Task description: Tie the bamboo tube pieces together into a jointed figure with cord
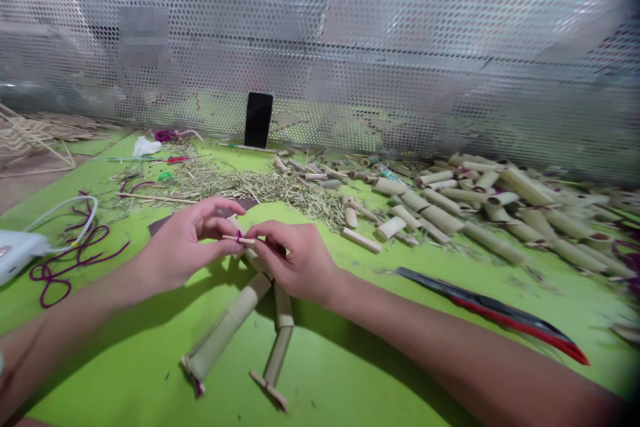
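While both hands work close together above the lime-green bench (350, 360), the right hand (303, 260) pinches the right end of a thin, pale wooden stick (229, 238) between thumb and forefinger. A purple cord knot (239, 237) encircles the stick near this grip. The left hand (176, 243) is partly curled at the opposite end, with its thumb next to the stick; whether it grips the stick cannot be determined.

An assembly of pale green, cylindrical bamboo tubes (229, 328) extends from beneath the hands toward the near edge in two diverging branches. The left branch consists of thicker tubes; the right branch is thinner and bent at a joint. Each branch terminates in a short crosspiece bound with purple cord.

Loose purple cord (93, 250) lies in loops left of the left hand, near a white plastic box (17, 255) with a white cable. To the right, an elongated black-and-red tool (490, 310) rests in front of a pile of cut bamboo tubes (480, 203). A black rectangular phone (259, 119) stands upright before a perforated silver metal panel (320, 33).
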Demonstrator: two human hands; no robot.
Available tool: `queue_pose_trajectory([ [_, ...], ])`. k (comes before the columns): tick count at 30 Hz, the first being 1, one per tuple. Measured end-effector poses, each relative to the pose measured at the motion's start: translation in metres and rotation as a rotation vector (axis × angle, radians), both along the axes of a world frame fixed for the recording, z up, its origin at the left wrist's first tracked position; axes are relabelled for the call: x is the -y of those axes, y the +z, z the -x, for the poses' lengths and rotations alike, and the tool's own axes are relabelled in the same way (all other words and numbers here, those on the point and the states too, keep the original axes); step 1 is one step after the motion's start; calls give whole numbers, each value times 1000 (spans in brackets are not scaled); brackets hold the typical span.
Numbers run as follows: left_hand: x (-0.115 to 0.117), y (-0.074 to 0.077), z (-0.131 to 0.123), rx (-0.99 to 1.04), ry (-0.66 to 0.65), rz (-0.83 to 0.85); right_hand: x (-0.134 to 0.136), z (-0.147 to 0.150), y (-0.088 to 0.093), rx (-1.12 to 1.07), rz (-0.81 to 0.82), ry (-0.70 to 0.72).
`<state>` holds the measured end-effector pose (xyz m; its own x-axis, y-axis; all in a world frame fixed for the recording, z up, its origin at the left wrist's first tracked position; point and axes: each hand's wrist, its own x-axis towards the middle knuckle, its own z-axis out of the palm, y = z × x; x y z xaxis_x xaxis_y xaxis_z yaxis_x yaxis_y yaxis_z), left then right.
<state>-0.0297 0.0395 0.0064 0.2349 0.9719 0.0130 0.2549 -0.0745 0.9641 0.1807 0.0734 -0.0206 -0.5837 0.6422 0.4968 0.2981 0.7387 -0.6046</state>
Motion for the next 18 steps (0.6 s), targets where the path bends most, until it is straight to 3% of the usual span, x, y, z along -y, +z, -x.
queue_pose_trajectory([
  [3, 0, 2, 0, -49, 25, -45, 0, 2, 5, -6, 123, 43],
  [10, 4, -2, -4, -71, 65, -161, 2, 6, 13, -157, 598, 228],
  [18, 17, -2, -15, -81, 179, -211, 9, 10, 15, -241, 787, 241],
])
